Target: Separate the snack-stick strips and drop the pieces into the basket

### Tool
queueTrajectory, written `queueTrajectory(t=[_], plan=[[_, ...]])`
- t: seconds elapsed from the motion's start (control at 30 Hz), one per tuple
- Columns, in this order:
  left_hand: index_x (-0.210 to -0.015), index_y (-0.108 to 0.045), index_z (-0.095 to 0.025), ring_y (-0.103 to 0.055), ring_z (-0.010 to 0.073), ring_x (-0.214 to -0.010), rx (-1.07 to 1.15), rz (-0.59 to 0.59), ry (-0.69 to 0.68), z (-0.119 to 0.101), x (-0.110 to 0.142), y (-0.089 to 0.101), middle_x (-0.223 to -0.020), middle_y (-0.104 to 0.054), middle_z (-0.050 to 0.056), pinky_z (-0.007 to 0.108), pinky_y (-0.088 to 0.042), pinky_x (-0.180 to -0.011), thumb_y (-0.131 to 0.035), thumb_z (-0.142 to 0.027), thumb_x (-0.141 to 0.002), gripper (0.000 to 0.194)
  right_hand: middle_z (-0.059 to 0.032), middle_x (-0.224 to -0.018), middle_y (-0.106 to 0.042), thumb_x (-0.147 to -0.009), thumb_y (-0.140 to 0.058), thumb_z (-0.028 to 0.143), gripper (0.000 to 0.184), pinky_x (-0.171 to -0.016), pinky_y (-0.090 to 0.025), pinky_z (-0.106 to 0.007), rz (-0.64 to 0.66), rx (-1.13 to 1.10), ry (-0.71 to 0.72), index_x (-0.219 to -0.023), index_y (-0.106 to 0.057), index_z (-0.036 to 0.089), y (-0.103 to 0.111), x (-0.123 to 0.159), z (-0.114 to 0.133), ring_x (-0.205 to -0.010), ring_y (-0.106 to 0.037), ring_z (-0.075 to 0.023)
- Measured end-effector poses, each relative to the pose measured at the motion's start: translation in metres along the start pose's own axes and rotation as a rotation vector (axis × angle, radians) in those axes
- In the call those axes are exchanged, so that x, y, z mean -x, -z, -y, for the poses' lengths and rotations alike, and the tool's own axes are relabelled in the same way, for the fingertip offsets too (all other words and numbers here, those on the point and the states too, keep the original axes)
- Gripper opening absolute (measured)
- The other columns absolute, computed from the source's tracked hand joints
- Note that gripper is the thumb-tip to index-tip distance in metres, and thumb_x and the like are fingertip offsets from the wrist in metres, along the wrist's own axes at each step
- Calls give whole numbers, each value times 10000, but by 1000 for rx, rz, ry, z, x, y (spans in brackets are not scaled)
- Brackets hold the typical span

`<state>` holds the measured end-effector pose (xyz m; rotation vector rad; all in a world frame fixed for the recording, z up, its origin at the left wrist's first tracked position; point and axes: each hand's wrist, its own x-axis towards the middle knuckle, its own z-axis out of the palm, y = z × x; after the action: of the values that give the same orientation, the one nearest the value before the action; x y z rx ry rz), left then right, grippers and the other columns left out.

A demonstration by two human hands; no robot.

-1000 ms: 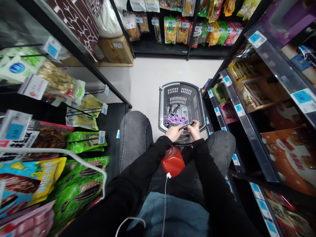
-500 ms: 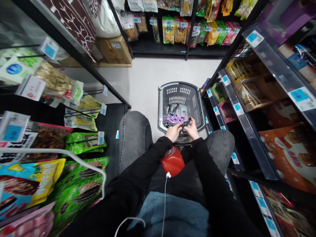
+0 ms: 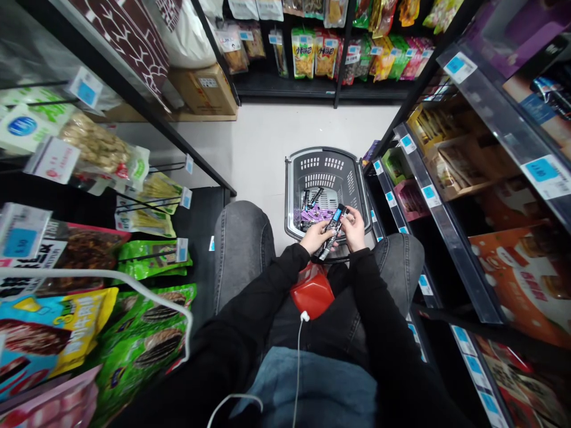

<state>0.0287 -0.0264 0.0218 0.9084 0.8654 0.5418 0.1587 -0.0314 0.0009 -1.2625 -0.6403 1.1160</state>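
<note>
Left hand [image 3: 314, 236] and right hand [image 3: 355, 230] grip a black packet [image 3: 335, 220], now turned broadside, baring its face over the basket [image 3: 289, 196]'s near edge.

A pale grey floor [image 3: 259, 139] shows in a narrow aisle, lighter at its middle than along the left edge. Black shelves stand on three sides: the left shelf [image 3: 209, 217] hung with packets, the back shelf [image 3: 288, 91] crossing the far end, and the right shelf [image 3: 475, 285] bearing blue-and-white price tags [image 3: 460, 67]. A cardboard box [image 3: 196, 98] sits at far left.
</note>
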Motion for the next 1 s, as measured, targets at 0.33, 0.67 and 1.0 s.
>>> queueTrajectory(t=[0.33,0.67,1.0], plan=[[-1055,-526,-122,-647,170,-678,-48,189,17,-1,0,6,-860,-675,67,349,-526,-687,-776,-148,-467,640,67,-599,-457,-652,-581,383,278,-450,-361,-168,-272,98,85,-815,-477,184,6,-6,-2,-501,-446,-61],[-834,-614,-102,-651,180,-700,-70,244,173,-3,-2,16,-743,-676,39,345,-531,-707,-768,-198,-511,371,48,-639,-462,-682,-535,437,285,-441,-409,-173,-526,56,130,-776,-406,200,30,-18,-2,-533,-483,-69],[-845,-577,-60,-657,151,-680,254,-282,-93,-24,-6,41,-735,-657,70,331,-536,-784,-614,-161,-720,165,41,-637,-559,-623,-657,247,277,-498,-549,-294,-190,-102,-70,-810,-462,184,37,-19,18,-505,-602,-120]])
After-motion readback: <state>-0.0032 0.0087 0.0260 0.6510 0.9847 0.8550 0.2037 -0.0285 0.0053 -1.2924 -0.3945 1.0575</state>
